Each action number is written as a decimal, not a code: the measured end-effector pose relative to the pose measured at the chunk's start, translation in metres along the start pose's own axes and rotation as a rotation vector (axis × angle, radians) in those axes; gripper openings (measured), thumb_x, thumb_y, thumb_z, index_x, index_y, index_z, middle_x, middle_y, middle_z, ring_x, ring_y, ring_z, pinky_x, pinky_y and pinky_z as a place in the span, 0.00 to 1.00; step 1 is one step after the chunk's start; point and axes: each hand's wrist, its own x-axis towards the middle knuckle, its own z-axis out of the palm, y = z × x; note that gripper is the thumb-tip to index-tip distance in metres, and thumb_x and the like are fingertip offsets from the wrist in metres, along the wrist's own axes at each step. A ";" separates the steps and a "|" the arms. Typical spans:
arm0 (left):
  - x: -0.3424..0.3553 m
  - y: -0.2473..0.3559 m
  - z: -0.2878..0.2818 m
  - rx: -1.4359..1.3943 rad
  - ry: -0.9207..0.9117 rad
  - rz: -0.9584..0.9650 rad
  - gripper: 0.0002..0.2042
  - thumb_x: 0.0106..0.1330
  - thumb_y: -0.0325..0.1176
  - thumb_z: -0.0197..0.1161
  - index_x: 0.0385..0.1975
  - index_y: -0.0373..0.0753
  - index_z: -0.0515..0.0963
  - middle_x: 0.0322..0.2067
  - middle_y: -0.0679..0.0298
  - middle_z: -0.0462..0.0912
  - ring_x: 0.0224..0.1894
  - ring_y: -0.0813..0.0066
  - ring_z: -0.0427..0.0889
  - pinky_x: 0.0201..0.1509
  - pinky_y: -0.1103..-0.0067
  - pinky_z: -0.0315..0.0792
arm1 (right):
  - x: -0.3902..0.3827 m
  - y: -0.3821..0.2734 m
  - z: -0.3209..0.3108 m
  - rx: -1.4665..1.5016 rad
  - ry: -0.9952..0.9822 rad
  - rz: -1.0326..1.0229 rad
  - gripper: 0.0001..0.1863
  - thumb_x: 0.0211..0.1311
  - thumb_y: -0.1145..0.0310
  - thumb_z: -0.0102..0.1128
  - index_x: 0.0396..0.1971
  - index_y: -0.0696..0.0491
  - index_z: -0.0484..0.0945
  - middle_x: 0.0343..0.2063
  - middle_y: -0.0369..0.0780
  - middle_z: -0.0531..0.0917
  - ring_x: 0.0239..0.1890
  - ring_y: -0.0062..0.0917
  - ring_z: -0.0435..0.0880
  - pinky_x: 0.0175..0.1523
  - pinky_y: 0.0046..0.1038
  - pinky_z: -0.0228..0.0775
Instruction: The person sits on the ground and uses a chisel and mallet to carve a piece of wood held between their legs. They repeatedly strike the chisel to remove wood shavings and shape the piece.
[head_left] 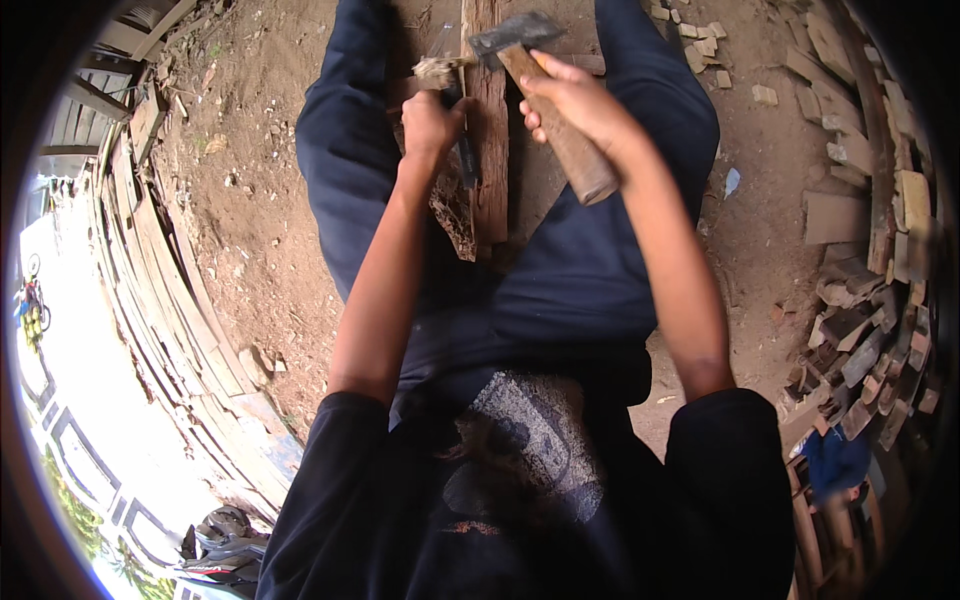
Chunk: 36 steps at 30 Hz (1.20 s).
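My right hand [570, 100] grips the wooden handle of a hammer [570, 140], its dark metal head [508, 35] raised at the top of the view. To its left, my left hand [430, 125] is closed on a dark, narrow tool [465, 155], with pale, splintered material [437, 72] just above the fist; what that material is, I cannot make out clearly. A long weathered wooden plank [488, 205] lies between my legs, beside and beneath the tool, with crumbled dark wood at its lower left.
My legs [340, 170] flank the work on dirt ground [240, 200]. Stacked wood offcuts [860, 350] and scattered blocks line the right. Long boards [160, 300] run along the left, with a bright opening beyond and a dark helmet-like object [220, 545] at lower left.
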 end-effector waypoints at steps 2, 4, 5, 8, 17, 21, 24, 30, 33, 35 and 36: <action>0.009 -0.022 -0.001 -0.114 -0.047 -0.121 0.24 0.57 0.47 0.76 0.33 0.25 0.84 0.31 0.40 0.87 0.38 0.46 0.89 0.45 0.60 0.81 | -0.005 0.046 0.000 0.217 0.085 -0.025 0.30 0.74 0.69 0.57 0.72 0.54 0.59 0.30 0.36 0.76 0.27 0.18 0.76 0.30 0.23 0.73; 0.005 -0.051 0.001 -0.209 -0.047 -0.212 0.23 0.61 0.46 0.74 0.35 0.26 0.83 0.32 0.43 0.88 0.36 0.50 0.89 0.45 0.61 0.81 | -0.014 0.067 -0.007 0.520 0.060 0.041 0.15 0.73 0.71 0.57 0.56 0.53 0.69 0.32 0.37 0.75 0.28 0.17 0.76 0.31 0.23 0.72; 0.002 -0.068 0.002 -0.309 -0.040 -0.243 0.23 0.62 0.46 0.73 0.37 0.26 0.83 0.33 0.45 0.88 0.35 0.53 0.89 0.45 0.61 0.82 | -0.005 0.076 -0.019 0.709 -0.018 0.100 0.09 0.72 0.72 0.58 0.45 0.52 0.68 0.33 0.38 0.76 0.28 0.16 0.76 0.31 0.23 0.72; -0.006 -0.067 0.006 -0.762 -0.135 -0.437 0.24 0.68 0.47 0.68 0.42 0.26 0.81 0.37 0.49 0.87 0.35 0.58 0.88 0.46 0.62 0.81 | -0.005 0.087 -0.024 0.568 0.161 0.136 0.12 0.70 0.73 0.59 0.44 0.53 0.65 0.29 0.38 0.76 0.26 0.20 0.77 0.30 0.25 0.74; -0.009 -0.052 0.029 -0.253 0.074 -0.293 0.26 0.76 0.53 0.56 0.43 0.28 0.75 0.30 0.53 0.83 0.32 0.65 0.84 0.35 0.70 0.78 | 0.023 0.090 -0.017 0.376 0.219 0.171 0.14 0.69 0.74 0.56 0.48 0.54 0.62 0.24 0.39 0.77 0.24 0.25 0.79 0.27 0.30 0.77; -0.033 -0.036 0.030 -0.509 -0.058 -0.379 0.28 0.77 0.55 0.53 0.37 0.29 0.78 0.26 0.61 0.79 0.25 0.72 0.78 0.31 0.72 0.73 | 0.034 0.097 -0.002 0.279 0.204 0.187 0.15 0.69 0.73 0.55 0.51 0.55 0.63 0.27 0.41 0.77 0.23 0.26 0.80 0.27 0.33 0.79; -0.050 -0.036 0.030 -0.549 0.083 -0.385 0.27 0.76 0.55 0.54 0.32 0.31 0.78 0.21 0.66 0.77 0.24 0.78 0.75 0.29 0.74 0.71 | 0.040 0.103 -0.002 0.324 0.209 0.203 0.15 0.68 0.73 0.55 0.51 0.55 0.63 0.27 0.43 0.77 0.23 0.27 0.80 0.27 0.35 0.79; -0.058 0.000 -0.013 -0.230 -0.152 -0.309 0.25 0.59 0.51 0.77 0.27 0.29 0.81 0.25 0.57 0.86 0.27 0.76 0.83 0.30 0.75 0.75 | 0.039 0.110 -0.015 0.284 0.261 0.218 0.16 0.66 0.75 0.54 0.51 0.53 0.63 0.27 0.45 0.77 0.23 0.31 0.82 0.27 0.38 0.80; -0.070 -0.005 -0.014 -0.010 -0.258 -0.221 0.32 0.48 0.54 0.83 0.31 0.27 0.80 0.29 0.50 0.87 0.31 0.69 0.87 0.36 0.70 0.80 | 0.045 0.112 -0.017 0.242 0.257 0.208 0.17 0.66 0.75 0.54 0.53 0.54 0.63 0.28 0.45 0.77 0.23 0.32 0.82 0.27 0.39 0.80; -0.070 -0.004 -0.014 -0.029 -0.340 -0.243 0.34 0.46 0.55 0.84 0.33 0.26 0.79 0.30 0.50 0.87 0.32 0.67 0.88 0.38 0.69 0.81 | 0.048 0.115 -0.015 0.246 0.319 0.212 0.15 0.66 0.75 0.54 0.50 0.55 0.64 0.29 0.46 0.78 0.24 0.32 0.83 0.27 0.39 0.80; -0.067 -0.010 -0.015 -0.036 -0.339 -0.185 0.36 0.43 0.53 0.86 0.36 0.25 0.78 0.31 0.51 0.87 0.31 0.69 0.87 0.35 0.71 0.81 | 0.048 0.115 -0.015 0.242 0.310 0.216 0.15 0.66 0.75 0.54 0.50 0.55 0.64 0.29 0.46 0.78 0.24 0.32 0.83 0.27 0.39 0.80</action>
